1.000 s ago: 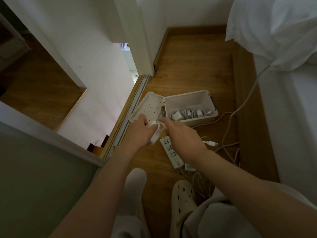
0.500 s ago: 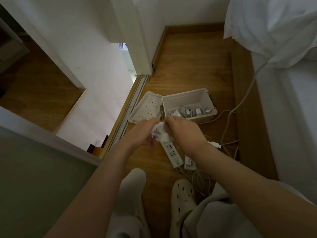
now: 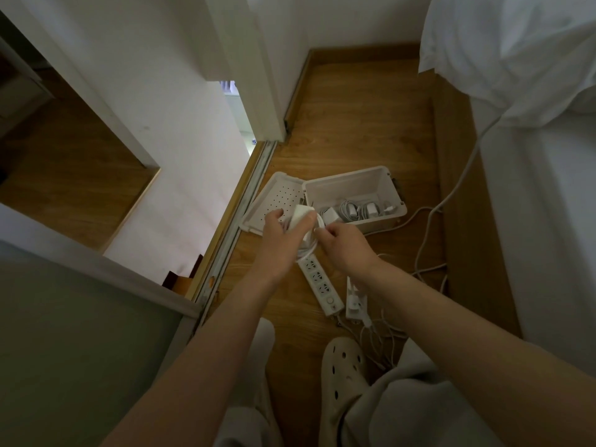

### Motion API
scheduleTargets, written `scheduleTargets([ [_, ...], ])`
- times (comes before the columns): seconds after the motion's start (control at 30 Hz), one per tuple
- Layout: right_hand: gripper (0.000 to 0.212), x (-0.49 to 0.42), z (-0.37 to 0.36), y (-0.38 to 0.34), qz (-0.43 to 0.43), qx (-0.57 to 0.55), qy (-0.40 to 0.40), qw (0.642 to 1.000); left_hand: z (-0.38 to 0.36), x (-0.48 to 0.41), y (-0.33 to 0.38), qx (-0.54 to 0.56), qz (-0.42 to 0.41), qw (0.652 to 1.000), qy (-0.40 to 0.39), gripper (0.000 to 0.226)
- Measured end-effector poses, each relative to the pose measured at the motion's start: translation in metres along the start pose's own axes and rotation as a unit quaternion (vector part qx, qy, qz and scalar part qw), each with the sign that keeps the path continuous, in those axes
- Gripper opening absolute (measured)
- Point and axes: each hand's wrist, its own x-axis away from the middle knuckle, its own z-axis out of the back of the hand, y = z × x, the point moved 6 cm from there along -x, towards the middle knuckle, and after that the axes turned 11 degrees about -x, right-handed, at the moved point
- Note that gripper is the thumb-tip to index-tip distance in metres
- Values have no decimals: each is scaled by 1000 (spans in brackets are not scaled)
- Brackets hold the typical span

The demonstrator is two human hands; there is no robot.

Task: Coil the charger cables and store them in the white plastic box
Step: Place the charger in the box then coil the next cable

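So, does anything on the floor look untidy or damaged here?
Nothing looks damaged. Uncoiled white cables lie tangled on the floor beside the power strip, near the shoe, outside the white plastic box; its lid lies open.

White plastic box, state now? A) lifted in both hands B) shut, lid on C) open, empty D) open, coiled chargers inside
D: the white plastic box stands open on the floor, lid swung aside, coiled chargers inside; the left hand grips a charger brick, and the right hand pinches its cable.
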Motion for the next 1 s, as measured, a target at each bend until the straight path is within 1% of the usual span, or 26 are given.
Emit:
scheduleTargets([
  [0.07, 38, 1, 1, 0, -15, -46, 2, 999, -6, -1, -1, 67, 26, 997, -21, 62],
  [0.1, 37, 1, 2, -1, -13, -53, 0, 999, -7, -2, 1, 66, 14, 997, -21, 57],
  [0.17, 34, 3, 2, -3, 1, -53, -11, 999, -2, -4, 7, 31, -23, 999, 5, 50],
  [0.23, 17, 4, 1, -3, 7, -69, -24, 997, 6, -7, 9, -13, -47, 998, 34, 48],
  [0.27, 12, 5, 1, -3, 2, -81, -33, 996, 10, -9, 8, -27, -52, 997, 45, 48],
  [0.33, 18, 5, 2, -4, -25, -123, -62, 990, 19, -11, 4, -32, -49, 997, 58, 47],
  [0.4, 21, 7, 2, -7, -70, -206, -118, 969, 28, -13, -1, -20, -43, 997, 66, 47],
  [0.47, 27, 11, -1, -11, -120, -325, -184, 920, 33, -14, -5, -12, -35, 997, 71, 49],
  [0.5, 28, 13, -3, -14, -126, -362, -210, 899, 35, -15, -7, -8, -31, 997, 70, 48],
  [0.53, 27, 14, -3, -16, -111, -367, -229, 895, 35, -15, -9, -4, -27, 997, 68, 48],
  [0.57, 25, 13, -4, -18, -77, -336, -240, 908, 35, -16, -10, -1, -22, 998, 65, 47],
  [0.6, 23, 11, -3, -19, -29, -281, -242, 928, 35, -16, -11, -2, -17, 998, 63, 47],
  [0.63, 21, 10, -3, -19, 20, -222, -233, 947, 34, -16, -11, -6, -14, 998, 60, 47],
  [0.7, 18, 6, 1, -20, 95, -128, -183, 970, 31, -17, -14, -10, 1, 999, 50, 45],
  [0.77, 20, 3, 6, -25, 157, -46, -105, 981, 28, -18, -18, 6, 32, 999, 33, 43],
  [0.8, 23, 2, 9, -28, 176, -29, -70, 981, 26, -18, -19, 18, 46, 999, 21, 42],
  [0.83, 26, 2, 11, -29, 183, -35, -46, 981, 23, -19, -19, 29, 54, 998, 10, 42],
  [0.9, 29, 2, 12, -29, 171, -96, -28, 980, 19, -18, -18, 35, 56, 998, 0, 42],
  [1.0, 23, 6, 11, -34, 153, -204, -24, 967, 14, -15, -14, 69, 56, 996, -4, 37],
])
